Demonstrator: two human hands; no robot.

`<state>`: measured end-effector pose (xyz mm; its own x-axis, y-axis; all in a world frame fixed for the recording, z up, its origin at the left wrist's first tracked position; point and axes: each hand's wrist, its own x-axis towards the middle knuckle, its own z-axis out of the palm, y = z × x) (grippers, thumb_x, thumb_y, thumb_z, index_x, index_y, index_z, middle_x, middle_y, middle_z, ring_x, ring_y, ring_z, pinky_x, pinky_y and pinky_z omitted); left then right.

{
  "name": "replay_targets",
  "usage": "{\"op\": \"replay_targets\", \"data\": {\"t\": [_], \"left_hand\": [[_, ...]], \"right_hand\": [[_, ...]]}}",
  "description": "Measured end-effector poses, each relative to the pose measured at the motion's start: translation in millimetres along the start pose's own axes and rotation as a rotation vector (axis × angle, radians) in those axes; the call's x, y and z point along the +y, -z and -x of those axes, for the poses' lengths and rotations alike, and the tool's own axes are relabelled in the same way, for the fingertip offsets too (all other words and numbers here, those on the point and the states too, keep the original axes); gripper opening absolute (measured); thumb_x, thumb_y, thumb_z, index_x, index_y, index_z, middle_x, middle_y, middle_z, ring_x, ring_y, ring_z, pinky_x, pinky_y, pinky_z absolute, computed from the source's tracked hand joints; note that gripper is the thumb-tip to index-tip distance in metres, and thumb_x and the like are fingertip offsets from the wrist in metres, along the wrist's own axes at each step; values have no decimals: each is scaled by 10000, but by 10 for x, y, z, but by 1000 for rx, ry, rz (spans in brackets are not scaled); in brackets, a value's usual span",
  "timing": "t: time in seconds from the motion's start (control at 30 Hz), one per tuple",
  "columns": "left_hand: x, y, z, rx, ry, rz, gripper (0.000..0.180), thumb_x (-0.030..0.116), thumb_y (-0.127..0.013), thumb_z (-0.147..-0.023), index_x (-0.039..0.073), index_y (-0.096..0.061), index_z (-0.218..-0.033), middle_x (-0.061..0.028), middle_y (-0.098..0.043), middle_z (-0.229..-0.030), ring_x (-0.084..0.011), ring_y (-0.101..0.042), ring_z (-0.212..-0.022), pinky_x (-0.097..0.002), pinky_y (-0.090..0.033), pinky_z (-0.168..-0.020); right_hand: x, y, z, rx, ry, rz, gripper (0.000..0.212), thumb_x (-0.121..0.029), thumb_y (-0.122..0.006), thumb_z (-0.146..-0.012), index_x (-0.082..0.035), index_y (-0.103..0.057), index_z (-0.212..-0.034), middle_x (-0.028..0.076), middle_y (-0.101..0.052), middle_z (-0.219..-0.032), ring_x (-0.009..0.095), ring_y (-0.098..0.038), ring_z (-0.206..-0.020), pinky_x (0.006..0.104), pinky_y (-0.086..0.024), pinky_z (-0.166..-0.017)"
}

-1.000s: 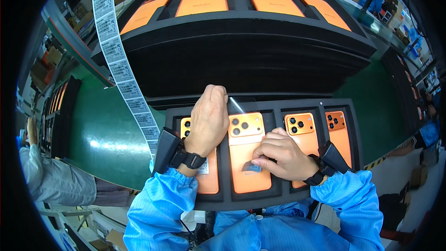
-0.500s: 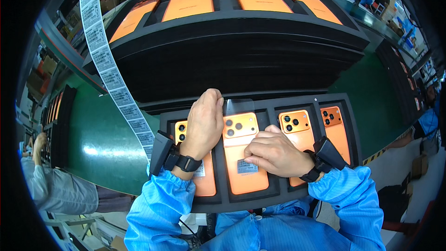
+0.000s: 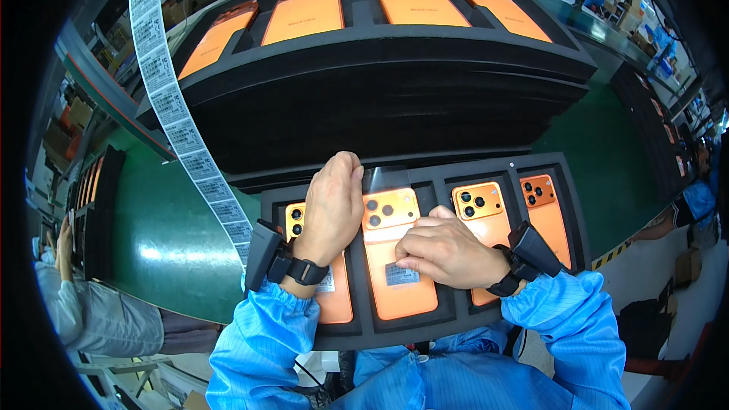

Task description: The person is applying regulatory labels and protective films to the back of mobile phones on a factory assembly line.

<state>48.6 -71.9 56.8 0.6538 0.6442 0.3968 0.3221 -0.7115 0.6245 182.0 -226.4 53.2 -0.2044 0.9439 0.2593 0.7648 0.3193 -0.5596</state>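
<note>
An orange phone (image 3: 399,300) with its back up lies in a slot of a black foam tray (image 3: 448,317). A grey printed label (image 3: 402,275) sits on its lower back. Clear film (image 3: 387,179) stands out past the phone's camera end. My left hand (image 3: 332,201) is closed at the film's left edge, its fingertips pinched there. Curled over the phone's right side, my right hand (image 3: 456,252) has thumb and fingers together beside the label; what they pinch, if anything, is hidden. Another orange phone (image 3: 336,305) lies partly under my left wrist, with two more phones to the right.
Beyond the tray rises a stack of black foam trays (image 3: 380,99), orange phones in its top one. A strip of printed labels (image 3: 178,121) hangs down on the left. The bench top (image 3: 175,235) is green. Another person's sleeve (image 3: 114,315) shows at far left.
Both my hands stay nearly in place on the phone and film. The whole view has shifted slightly. At far left, the other person's hand has moved a little.
</note>
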Motion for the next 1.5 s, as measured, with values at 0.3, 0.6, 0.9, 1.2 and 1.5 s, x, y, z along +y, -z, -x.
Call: {"op": "replay_targets", "data": {"t": [0.3,0.6,0.9,1.2,1.5], "left_hand": [[18,20,-11,-16,16,9,44,32,-511,-902,-3,-495,-882,-174,-555,-800,-338,-574,-748,-415,-465,-704],[13,9,-12,-7,15,2,44,36,-515,-904,-2,-505,-885,-171,-562,-808,-341,-576,-765,-420,-465,-714],[3,16,-6,11,-20,9,50,46,-524,-903,7,-501,-883,-164,-564,-807,-341,-571,-766,-427,-455,-729],[-49,41,10,18,-79,55,30,27,-516,-880,6,-494,-884,-167,-546,-807,-355,-560,-763,-433,-443,-732],[-37,182,88,-120,67,131,61,66,-535,-900,7,-522,-890,-146,-599,-916,-262,-599,-837,-349,-476,-729]], "right_hand": [[1,-6,-4,-7,-16,-2,144,-238,-625,-880,-100,-620,-841,12,-608,-774,167,-572,-798,326,-337,-764],[-7,-8,-1,17,1,19,134,-234,-640,-867,-105,-619,-840,11,-597,-755,171,-572,-787,330,-340,-757],[-172,173,-55,-23,117,328,332,-316,-749,-717,-123,-617,-954,26,-570,-945,193,-510,-939,352,-350,-752],[5,70,-334,-42,-81,527,982,-668,-677,-666,-197,-304,-1443,238,-129,-1502,440,-131,-1387,656,-204,-1031],[207,129,-233,2,-50,243,1142,-531,-800,-605,-178,-176,-1494,227,-138,-1513,425,-249,-1360,612,-215,-1068]]}}
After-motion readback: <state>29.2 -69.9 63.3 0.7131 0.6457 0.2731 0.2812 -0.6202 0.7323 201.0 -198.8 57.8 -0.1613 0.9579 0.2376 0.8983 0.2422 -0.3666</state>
